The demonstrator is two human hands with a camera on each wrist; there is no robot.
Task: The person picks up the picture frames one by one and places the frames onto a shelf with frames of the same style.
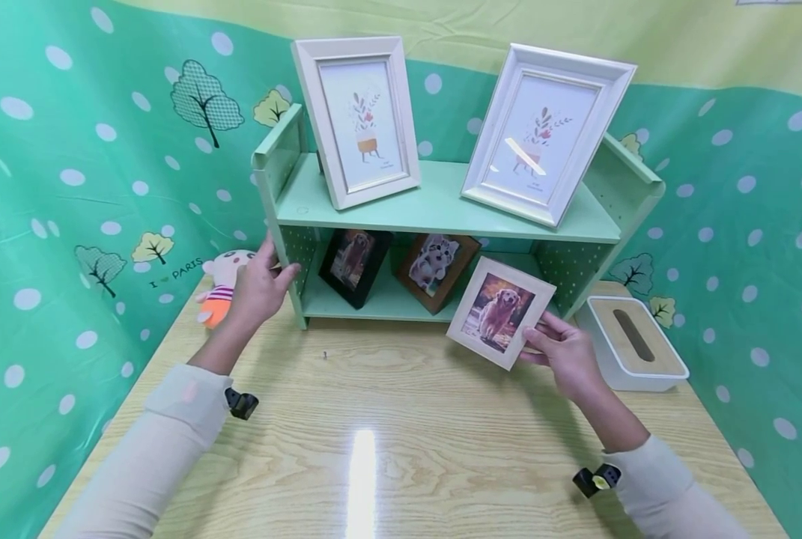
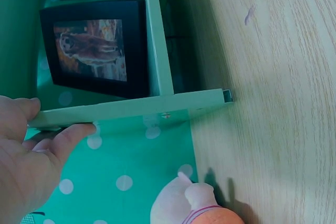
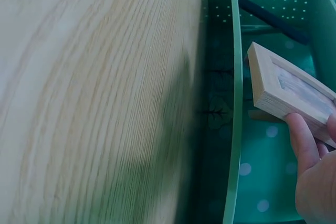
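In the head view my right hand (image 1: 565, 352) holds a light wooden picture frame (image 1: 457, 323) by its lower right edge. The frame, with a dog photo, is tilted in front of the lower level of a green shelf (image 1: 374, 311). The right wrist view shows the thumb and fingers at the edge of this picture frame (image 3: 270, 85). My left hand (image 1: 260, 288) grips the left side panel of the shelf, with thumb and fingers on either side of the panel edge (image 2: 121, 108). A black picture frame (image 1: 372, 273) and a brown picture frame (image 1: 466, 258) lean inside the lower level.
Two white picture frames (image 1: 410, 161) (image 1: 488, 153) stand on the top level. A stuffed toy (image 1: 220, 288) sits left of the shelf. A white tissue box (image 1: 643, 382) with a wooden lid stands at right on the wooden table (image 1: 293, 464). Behind hangs a green dotted cloth (image 1: 50, 195).
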